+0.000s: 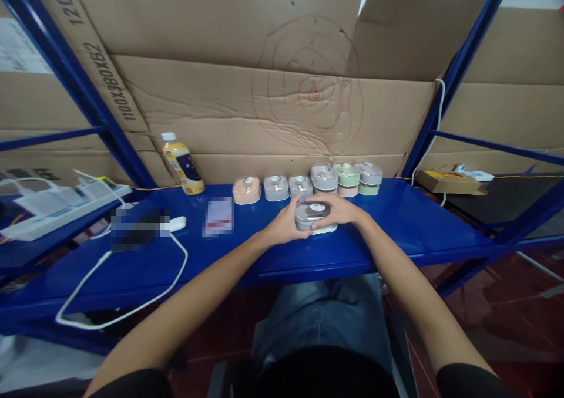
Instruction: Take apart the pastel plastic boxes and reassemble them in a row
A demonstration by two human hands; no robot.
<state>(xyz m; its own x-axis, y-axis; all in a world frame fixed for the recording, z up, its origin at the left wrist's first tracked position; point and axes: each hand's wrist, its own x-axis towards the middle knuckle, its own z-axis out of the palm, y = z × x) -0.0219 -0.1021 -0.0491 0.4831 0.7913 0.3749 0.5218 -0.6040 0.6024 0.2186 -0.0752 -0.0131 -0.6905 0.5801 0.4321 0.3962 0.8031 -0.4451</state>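
Note:
Between my two hands is a grey lidded box (pixel 312 211) with rounded corners and a round label on its clear lid. My left hand (pixel 285 222) is wrapped round its left side, and my right hand (pixel 341 209) grips the right side and far edge. A pale edge shows beneath the box; what it belongs to I cannot make out. Behind stands a row of similar boxes: a pink box (pixel 247 191) on the left, grey boxes (pixel 276 188) beside it, and on the right a stack topped by a green box (pixel 346 175).
On the blue shelf (pixel 418 228) a yellow bottle (pixel 183 164) stands at the back left, with a blurred card (pixel 219 216) nearer. A white cable (pixel 185 263) loops over the front edge. Power strips (pixel 66 207) lie far left; a cardboard box (pixel 449 182) sits right.

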